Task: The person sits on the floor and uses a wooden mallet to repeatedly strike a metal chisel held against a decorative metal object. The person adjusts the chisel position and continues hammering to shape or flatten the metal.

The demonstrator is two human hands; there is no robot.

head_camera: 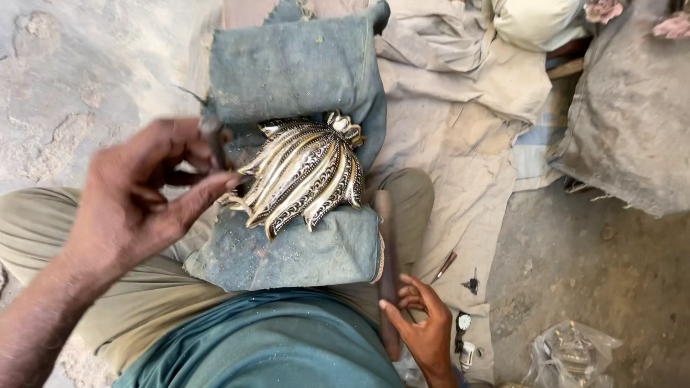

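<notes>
Dusty concrete floor (86,79), a pale sheet (460,144) spread over it on the right, and the person sits with a blue-grey pad (287,72) across the lap. On that pad lies the ornament (305,176), a ribbed, engraved metal piece, fanned like leaves. The left hand (136,197) pinches a small dark tool, blurred, just at the ornament's left edge. The right hand (424,323), near and low, curls around a dark bar (387,251). My read: steady the piece with the pad's give, set the tip square in a groove, and strike lightly so the lines stay clean. Small tools (463,330) lie nearby.
</notes>
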